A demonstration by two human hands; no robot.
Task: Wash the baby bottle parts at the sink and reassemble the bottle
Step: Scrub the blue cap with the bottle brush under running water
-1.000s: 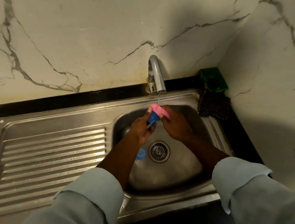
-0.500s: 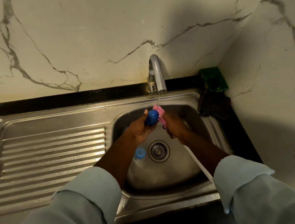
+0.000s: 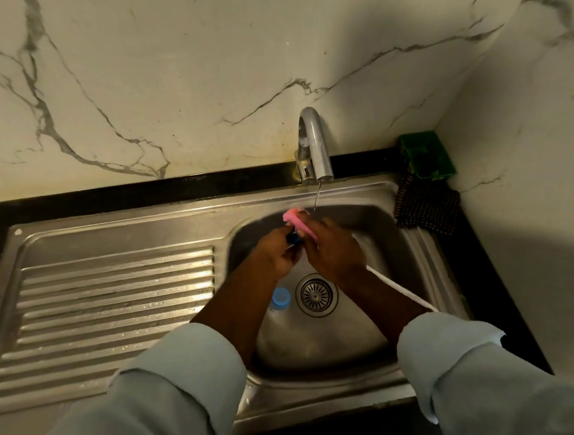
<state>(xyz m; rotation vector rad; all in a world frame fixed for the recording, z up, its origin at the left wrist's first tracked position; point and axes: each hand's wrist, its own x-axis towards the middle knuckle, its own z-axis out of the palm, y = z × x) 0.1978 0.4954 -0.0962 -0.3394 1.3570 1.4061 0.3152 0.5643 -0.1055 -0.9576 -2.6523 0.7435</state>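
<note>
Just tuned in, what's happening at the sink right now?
A person is scrubbing a small blue bottle part under the thin stream from the tap. The left hand grips the part, the right hand works a pink sponge over it. Another light blue part lies in the sink basin beside the drain, so nothing is reassembled yet.

We are seeing a dark blue bottle part (image 3: 294,238), mostly hidden, sitting low over the sink basin (image 3: 376,231) with only a small patch showing. A pink sponge-like brush head (image 3: 299,222) is lying against it at its 1 o'clock side, tilting up toward the thin water stream (image 3: 317,198). A white handle (image 3: 401,290) is running from the brush down toward 4 o'clock. A light blue, round bottle piece (image 3: 280,298) is resting on the basin floor, just beside the drain (image 3: 315,295) at its 9 o'clock.
</note>
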